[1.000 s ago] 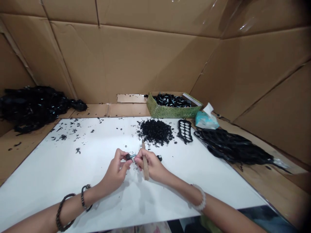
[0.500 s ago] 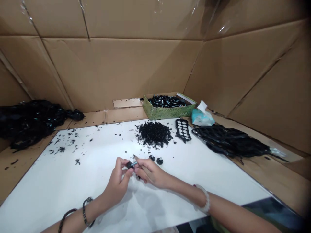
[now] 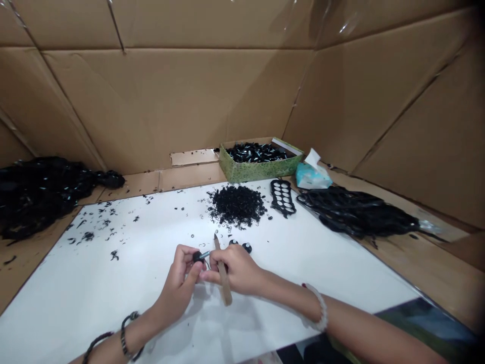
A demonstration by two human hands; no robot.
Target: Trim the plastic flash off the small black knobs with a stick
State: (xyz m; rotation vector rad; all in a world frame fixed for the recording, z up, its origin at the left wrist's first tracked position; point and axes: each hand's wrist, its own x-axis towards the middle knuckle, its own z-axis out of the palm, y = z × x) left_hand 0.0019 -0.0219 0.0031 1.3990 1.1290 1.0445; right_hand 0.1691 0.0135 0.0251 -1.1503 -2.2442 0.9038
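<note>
My left hand (image 3: 182,275) pinches a black round foot (image 3: 197,257) whose metal stud (image 3: 204,255) points right toward my other hand. Closed around a slim tan-handled knife (image 3: 225,288), my right hand (image 3: 238,268) is close beside the stud. The knife's dark pointed tip is directed away from me, and its handle end sticks out below the fingers. A thin dark strand shows between the two hands; whether the right fingers pinch it I cannot tell. Two similar black feet (image 3: 247,247) with studs lie just beyond the right hand.
A heap of small black rings (image 3: 238,205) lies on the white table sheet (image 3: 113,293). Behind stands a green box (image 3: 261,171) of studded black parts. A black perforated frame (image 3: 283,197), tissue pack (image 3: 312,176) and black bundle (image 3: 359,212) lie right. Black scraps (image 3: 88,236) and a black heap (image 3: 49,192) lie left.
The knife in my right hand has swung, its handle now out below the fingers. My right thumb reaches closer to the left fingers. The whole view has shifted slightly.
</note>
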